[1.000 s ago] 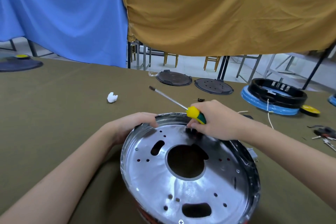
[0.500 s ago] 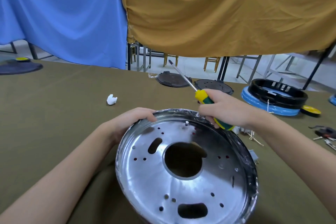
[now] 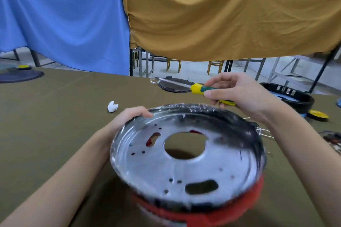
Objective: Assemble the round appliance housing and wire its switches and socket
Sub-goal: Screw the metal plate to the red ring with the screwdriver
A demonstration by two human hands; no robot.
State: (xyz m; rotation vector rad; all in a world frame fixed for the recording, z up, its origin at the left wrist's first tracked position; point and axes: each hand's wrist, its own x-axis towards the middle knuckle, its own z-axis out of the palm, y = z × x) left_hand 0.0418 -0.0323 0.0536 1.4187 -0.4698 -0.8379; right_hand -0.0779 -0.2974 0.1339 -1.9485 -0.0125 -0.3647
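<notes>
Shiny pressed-metal housing plate (image 3: 184, 164), matt olive cloth-covered table (image 3: 55, 116), glossy plastic-handled screwdriver (image 3: 198, 88)

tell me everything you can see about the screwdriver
The screwdriver has a yellow and green plastic-looking handle and a thin bare metal shaft. The right hand holds it by the handle, thumb on top, in the air above the far rim of the metal housing plate, touching nothing else. It lies nearly level, shaft pointing left and slightly up; the tip is blurred.

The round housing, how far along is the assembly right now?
Done: the silver plate sits in the red housing. In hand: the left hand grips the plate's rim; the right hand holds the screwdriver clear of it. Left: several plate holes look empty, loose wires trail out, no switches or socket visible.
</notes>
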